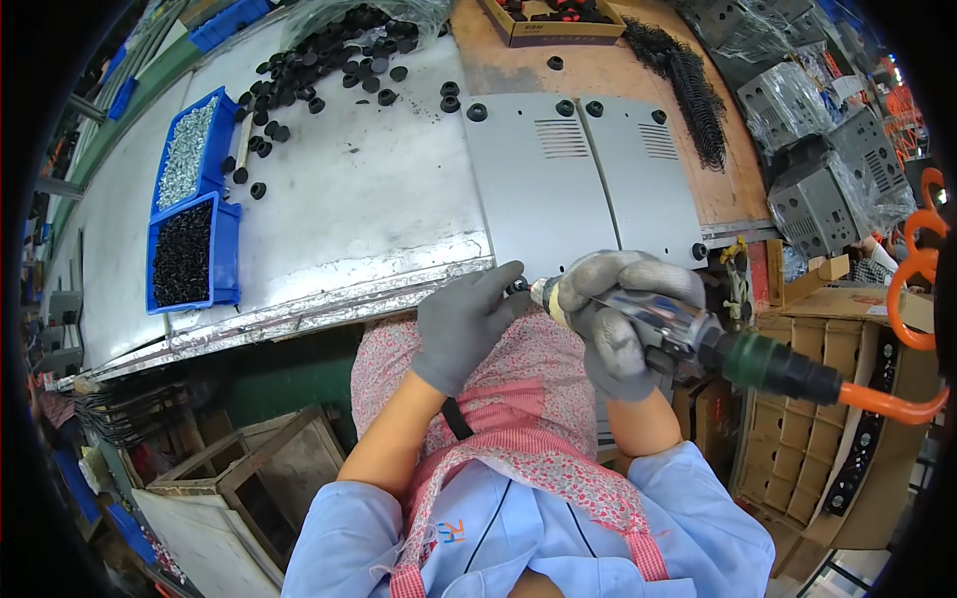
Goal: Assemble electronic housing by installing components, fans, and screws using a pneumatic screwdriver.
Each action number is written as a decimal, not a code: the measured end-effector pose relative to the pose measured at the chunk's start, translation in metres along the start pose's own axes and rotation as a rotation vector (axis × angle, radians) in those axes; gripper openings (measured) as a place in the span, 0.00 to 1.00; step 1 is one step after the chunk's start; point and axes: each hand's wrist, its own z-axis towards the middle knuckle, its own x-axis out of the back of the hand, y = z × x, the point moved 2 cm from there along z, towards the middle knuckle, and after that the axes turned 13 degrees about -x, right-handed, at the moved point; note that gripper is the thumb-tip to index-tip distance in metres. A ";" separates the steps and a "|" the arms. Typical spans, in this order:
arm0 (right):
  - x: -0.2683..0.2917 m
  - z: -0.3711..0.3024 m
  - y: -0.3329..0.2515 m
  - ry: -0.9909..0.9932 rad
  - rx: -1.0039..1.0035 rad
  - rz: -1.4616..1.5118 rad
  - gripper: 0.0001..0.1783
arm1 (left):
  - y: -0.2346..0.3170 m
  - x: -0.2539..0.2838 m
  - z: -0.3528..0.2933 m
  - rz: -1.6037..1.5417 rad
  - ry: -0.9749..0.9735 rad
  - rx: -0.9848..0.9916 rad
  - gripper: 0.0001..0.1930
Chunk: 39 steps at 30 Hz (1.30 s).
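Grey-gloved right hand (614,341) grasps a shiny silver tubular air screwdriver (666,321), dark green toward its orange hose (882,401); grey-gloved left hand (459,329) pinches a small black part (517,285).

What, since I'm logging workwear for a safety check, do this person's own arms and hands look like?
The left hand wears a plain grey glove with darker fingertips; the right hand wears a paler grey glove with dark smudges. Light-blue sleeves leave the forearms bare. No markings show on the sleeves.
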 end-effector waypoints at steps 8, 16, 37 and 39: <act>-0.013 0.007 0.008 0.028 -0.118 -0.076 0.19 | -0.001 0.000 -0.001 0.063 -0.041 0.016 0.16; -0.022 0.024 0.007 -0.177 -0.204 -0.173 0.16 | 0.000 0.001 -0.003 0.106 -0.004 0.010 0.14; -0.026 -0.025 -0.026 0.069 -0.336 0.375 0.22 | 0.029 0.013 0.005 -1.843 0.078 0.630 0.38; -0.023 -0.053 -0.017 -0.044 -0.606 0.235 0.22 | 0.011 0.016 0.009 -1.968 0.208 0.627 0.36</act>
